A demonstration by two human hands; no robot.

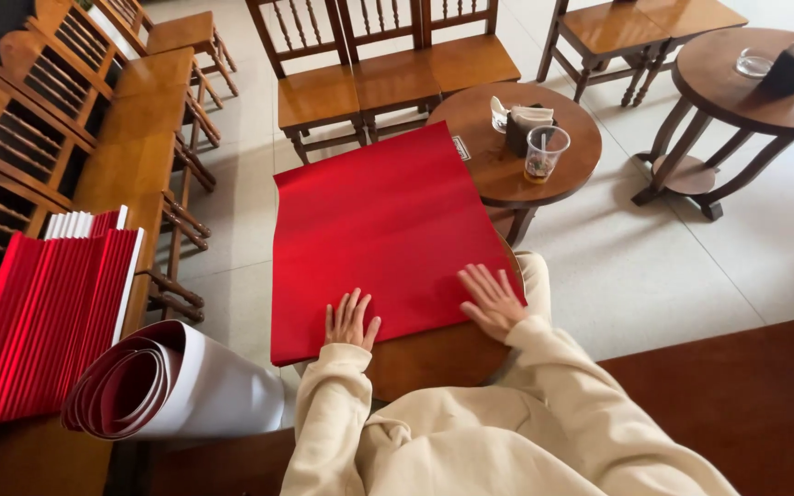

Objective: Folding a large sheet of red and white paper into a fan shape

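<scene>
A large red paper sheet (pixel 379 230) lies flat across a round wooden table (pixel 434 354) near me and reaches onto a second round table (pixel 489 170) beyond. My left hand (pixel 349 321) rests flat, fingers spread, on the sheet's near edge. On the sheet's near right corner, my right hand (pixel 491 298) presses palm down, fingers apart. Both arms wear cream sleeves. Neither hand grips anything.
At the left, a stack of folded red sheets (pixel 48 312) and a roll of red-and-white paper (pixel 167 386) lie on a wooden bench. A plastic cup (pixel 544 152) and a napkin holder (pixel 521 124) stand on the far table. Wooden chairs (pixel 388 73) surround it; another round table (pixel 755 83) stands right.
</scene>
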